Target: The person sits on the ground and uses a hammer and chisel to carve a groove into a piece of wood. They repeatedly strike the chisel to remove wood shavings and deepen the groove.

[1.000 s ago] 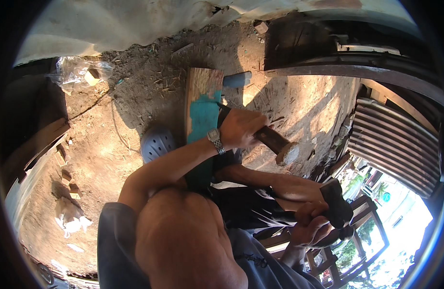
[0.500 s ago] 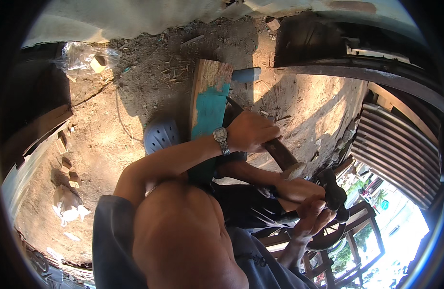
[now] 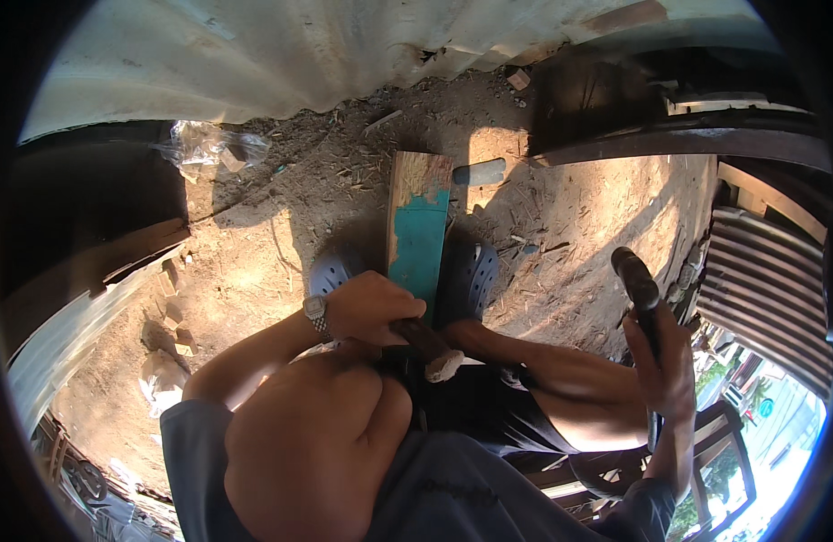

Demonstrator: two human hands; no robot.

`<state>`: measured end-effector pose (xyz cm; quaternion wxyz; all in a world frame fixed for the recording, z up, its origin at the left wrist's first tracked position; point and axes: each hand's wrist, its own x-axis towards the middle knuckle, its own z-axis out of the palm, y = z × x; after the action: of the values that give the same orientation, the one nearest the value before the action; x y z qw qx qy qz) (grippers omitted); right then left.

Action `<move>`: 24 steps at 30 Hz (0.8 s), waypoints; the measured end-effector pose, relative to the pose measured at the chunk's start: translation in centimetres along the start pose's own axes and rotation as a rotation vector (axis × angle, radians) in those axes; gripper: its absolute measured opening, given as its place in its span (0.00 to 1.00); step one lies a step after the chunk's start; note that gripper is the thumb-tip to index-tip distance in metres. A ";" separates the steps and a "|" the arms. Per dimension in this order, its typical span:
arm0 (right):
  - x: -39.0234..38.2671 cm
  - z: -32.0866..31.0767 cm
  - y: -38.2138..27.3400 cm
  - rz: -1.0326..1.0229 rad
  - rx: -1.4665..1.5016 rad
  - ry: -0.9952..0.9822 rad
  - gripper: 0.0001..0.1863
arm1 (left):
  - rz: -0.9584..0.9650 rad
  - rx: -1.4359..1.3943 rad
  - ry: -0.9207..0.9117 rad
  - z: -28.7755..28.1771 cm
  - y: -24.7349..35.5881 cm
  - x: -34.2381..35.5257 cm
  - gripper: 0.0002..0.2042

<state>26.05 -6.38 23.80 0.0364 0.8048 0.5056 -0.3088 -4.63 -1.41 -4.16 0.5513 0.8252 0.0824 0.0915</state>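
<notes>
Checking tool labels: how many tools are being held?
2. A wooden-handled tool in the left hand, its other end hidden; a black hammer in the right hand, off to the right. Fingers could hide something small.

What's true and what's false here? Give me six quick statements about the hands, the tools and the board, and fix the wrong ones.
1. The left hand grips a dark handle. True.
2. The right hand holds a hammer. True.
3. The board runs between two blue-grey clogs. True.
4. The hammer's head touches the board. False: it is apart from it, off to the right.
5. Teal paint fully covers the board's far end. False: that end shows bare wood.
6. The watch is on the right wrist. False: it is on the left.
</notes>
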 end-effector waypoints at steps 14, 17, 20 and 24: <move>17.3 17.6 14.6 -0.354 -0.270 -0.133 0.15 | -0.776 -0.193 0.384 2.2 1.1 -8.5 0.14; 16.9 21.5 18.7 -0.478 0.013 -0.042 0.19 | -0.774 -0.127 0.430 2.5 0.7 -9.1 0.14; 15.2 24.2 20.9 -0.413 0.040 -0.079 0.28 | -0.764 -0.035 0.458 2.1 0.0 -10.3 0.13; 19.5 26.9 27.1 -0.461 0.036 -0.250 0.20 | -0.722 0.005 0.636 1.6 -0.8 -11.5 0.14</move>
<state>42.14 -14.16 -15.20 0.0128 0.6246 0.6615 -0.4149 -15.40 -5.30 -6.23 0.4934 0.6760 0.5285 0.1420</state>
